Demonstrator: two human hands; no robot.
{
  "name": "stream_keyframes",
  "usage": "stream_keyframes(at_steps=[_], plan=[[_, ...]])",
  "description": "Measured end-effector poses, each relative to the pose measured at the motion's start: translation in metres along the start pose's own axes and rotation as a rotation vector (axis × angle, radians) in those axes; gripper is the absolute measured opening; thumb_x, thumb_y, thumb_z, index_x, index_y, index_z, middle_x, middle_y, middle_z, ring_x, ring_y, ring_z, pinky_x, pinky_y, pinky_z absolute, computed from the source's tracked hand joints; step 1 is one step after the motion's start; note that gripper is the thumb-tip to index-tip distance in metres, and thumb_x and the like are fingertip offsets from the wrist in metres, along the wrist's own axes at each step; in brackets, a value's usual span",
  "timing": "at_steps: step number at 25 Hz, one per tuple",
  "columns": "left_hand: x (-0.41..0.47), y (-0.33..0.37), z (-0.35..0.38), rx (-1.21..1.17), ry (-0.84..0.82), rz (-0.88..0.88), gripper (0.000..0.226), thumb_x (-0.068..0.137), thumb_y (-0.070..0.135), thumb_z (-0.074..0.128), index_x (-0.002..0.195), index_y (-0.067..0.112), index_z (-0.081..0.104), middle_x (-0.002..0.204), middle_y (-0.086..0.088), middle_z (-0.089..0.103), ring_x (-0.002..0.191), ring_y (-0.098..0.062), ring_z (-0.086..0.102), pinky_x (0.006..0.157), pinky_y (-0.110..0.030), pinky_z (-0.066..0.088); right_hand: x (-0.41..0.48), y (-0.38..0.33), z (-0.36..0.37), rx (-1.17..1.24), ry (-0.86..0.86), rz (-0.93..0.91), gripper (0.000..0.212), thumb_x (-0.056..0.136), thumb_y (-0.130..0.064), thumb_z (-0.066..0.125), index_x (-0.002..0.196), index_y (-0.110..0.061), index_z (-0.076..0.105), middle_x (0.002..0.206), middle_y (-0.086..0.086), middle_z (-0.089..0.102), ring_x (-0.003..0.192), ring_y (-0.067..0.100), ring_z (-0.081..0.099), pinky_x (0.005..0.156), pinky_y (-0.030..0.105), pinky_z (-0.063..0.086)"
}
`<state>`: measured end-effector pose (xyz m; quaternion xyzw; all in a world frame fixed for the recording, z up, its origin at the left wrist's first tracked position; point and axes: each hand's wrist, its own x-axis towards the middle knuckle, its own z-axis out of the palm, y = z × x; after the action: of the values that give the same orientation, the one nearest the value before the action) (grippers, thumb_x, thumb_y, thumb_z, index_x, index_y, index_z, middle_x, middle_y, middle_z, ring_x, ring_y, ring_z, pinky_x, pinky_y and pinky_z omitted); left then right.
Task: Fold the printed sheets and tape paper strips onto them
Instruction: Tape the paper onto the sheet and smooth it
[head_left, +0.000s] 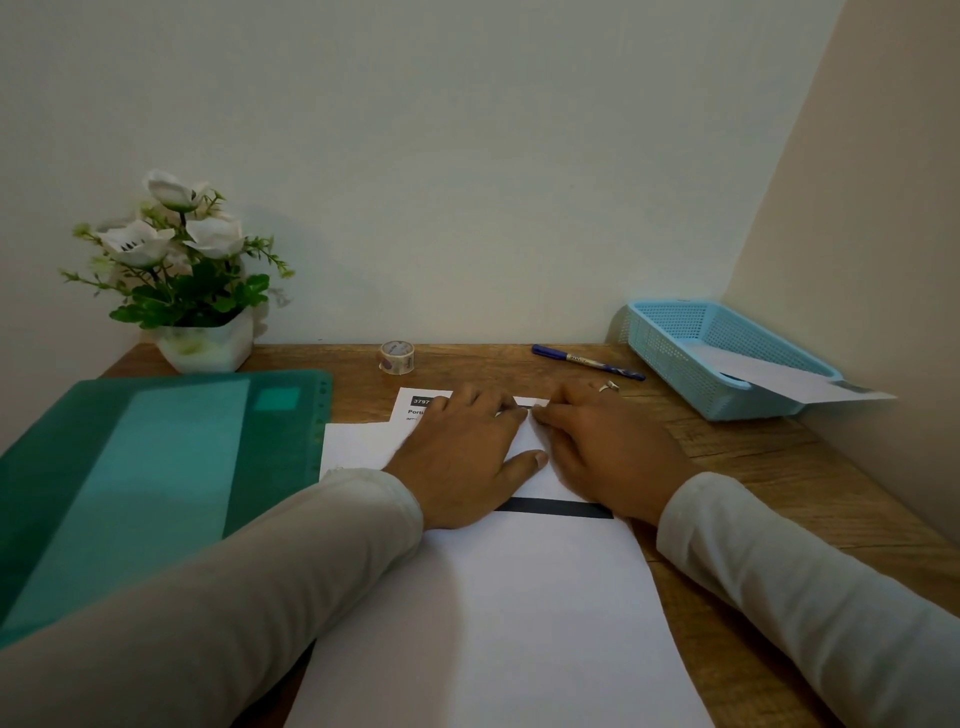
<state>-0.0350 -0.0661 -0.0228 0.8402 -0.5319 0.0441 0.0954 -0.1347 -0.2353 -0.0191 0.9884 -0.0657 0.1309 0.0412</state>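
Observation:
A large white sheet lies on the wooden desk in front of me, with a black bar printed across it. A printed sheet with a dark header box shows at its far end. My left hand and my right hand lie side by side, flat on the paper, fingertips meeting near the far edge, where a narrow white strip peeks out. A ring sits on my right hand. A roll of clear tape stands beyond the sheets.
A green plastic folder covers the desk's left side. A white pot of artificial flowers stands at the back left. A blue pen lies at the back right, beside a light blue mesh basket holding a folded paper.

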Motion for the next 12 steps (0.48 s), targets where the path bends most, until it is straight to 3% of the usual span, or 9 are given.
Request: stream_keyframes(at_steps=[4, 7, 12], plan=[[0.001, 0.001, -0.001, -0.004, -0.007, -0.004, 0.066, 0.101, 0.062, 0.031, 0.155, 0.023, 0.035, 0.156, 0.004, 0.034, 0.141, -0.018, 0.029, 0.118, -0.043, 0.028, -0.007, 0.001, -0.006, 0.073, -0.011, -0.004, 0.037, 0.106, -0.034, 0.046, 0.140, -0.029, 0.061, 0.123, -0.005, 0.058, 0.100, 0.013, 0.055, 0.077, 0.024, 0.044], [0.001, -0.001, -0.001, 0.001, 0.002, -0.002, 0.065, 0.101, 0.061, 0.031, 0.154, 0.022, 0.036, 0.155, 0.004, 0.036, 0.140, -0.018, 0.030, 0.117, -0.044, 0.029, -0.005, -0.002, -0.002, -0.032, -0.001, 0.050, 0.043, 0.106, -0.040, 0.040, 0.145, -0.030, 0.055, 0.132, -0.003, 0.055, 0.109, 0.016, 0.055, 0.082, 0.027, 0.047], [0.000, 0.002, -0.003, 0.010, -0.005, -0.006, 0.065, 0.102, 0.060, 0.031, 0.154, 0.022, 0.036, 0.155, 0.003, 0.036, 0.140, -0.019, 0.030, 0.117, -0.043, 0.029, -0.002, -0.013, -0.011, -0.160, -0.064, 0.184, 0.045, 0.108, -0.046, 0.033, 0.132, -0.021, 0.061, 0.129, 0.004, 0.056, 0.106, 0.018, 0.058, 0.084, 0.031, 0.049]])
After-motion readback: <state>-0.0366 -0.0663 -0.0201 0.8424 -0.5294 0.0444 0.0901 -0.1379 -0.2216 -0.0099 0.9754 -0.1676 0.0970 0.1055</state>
